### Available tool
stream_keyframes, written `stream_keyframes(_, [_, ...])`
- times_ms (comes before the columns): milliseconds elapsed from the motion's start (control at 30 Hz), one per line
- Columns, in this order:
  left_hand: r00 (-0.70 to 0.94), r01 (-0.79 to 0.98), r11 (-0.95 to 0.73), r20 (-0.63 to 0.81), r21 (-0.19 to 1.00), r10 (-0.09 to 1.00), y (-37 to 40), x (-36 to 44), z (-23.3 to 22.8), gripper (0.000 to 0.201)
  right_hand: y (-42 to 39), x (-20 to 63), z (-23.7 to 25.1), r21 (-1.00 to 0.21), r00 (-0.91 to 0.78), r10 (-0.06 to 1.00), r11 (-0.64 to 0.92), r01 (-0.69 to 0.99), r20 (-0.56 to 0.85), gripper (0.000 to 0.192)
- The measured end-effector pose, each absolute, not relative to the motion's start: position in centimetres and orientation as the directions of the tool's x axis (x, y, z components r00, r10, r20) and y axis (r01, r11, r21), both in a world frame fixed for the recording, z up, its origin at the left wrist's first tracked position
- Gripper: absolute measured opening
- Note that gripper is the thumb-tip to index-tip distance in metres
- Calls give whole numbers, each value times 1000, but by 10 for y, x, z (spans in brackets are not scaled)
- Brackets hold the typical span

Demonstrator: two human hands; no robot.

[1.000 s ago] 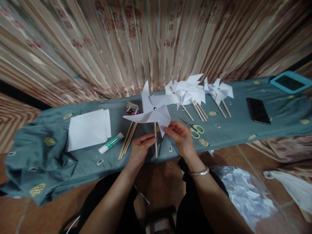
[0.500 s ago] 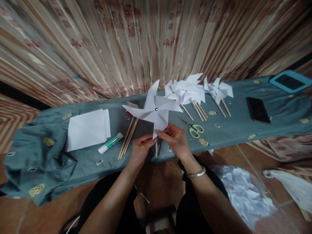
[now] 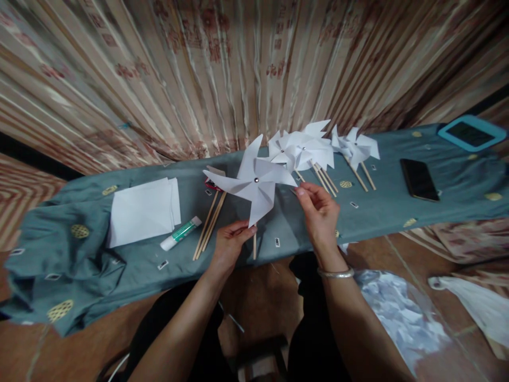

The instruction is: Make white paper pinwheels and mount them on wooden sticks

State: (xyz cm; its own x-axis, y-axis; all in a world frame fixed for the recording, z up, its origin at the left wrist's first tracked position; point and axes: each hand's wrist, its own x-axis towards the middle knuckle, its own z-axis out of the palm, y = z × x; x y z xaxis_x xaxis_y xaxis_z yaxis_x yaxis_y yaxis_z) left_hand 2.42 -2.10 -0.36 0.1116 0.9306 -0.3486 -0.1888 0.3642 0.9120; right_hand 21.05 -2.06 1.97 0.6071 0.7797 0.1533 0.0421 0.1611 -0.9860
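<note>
One pinwheel [image 3: 256, 181] | above left fingers [image 3: 247, 233], pinching its stick [image 3: 255, 249] | right fingers [image 3: 305, 199] at blade tip [image 3: 289, 179], pinch unclear

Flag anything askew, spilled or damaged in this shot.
Minor only: the grey-green cloth is bunched at its left end but flatter elsewhere, and the white paper sheets there don't line up at their right edges. No obvious damage to the front pinwheel; no spill visible.
</note>
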Motion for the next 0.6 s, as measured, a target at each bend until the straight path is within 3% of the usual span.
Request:
stream_keyframes(133, [134, -182, 381, -361, 906, 923, -23, 26, -4, 33, -16, 214, 15, -975, 591, 783, 223, 26, 195, 31])
stream_keyframes(600, [117, -182, 363, -347, 914, 931, -23, 27, -5, 29, -18, 210, 14, -984, 577, 805, 178, -13, 139, 24])
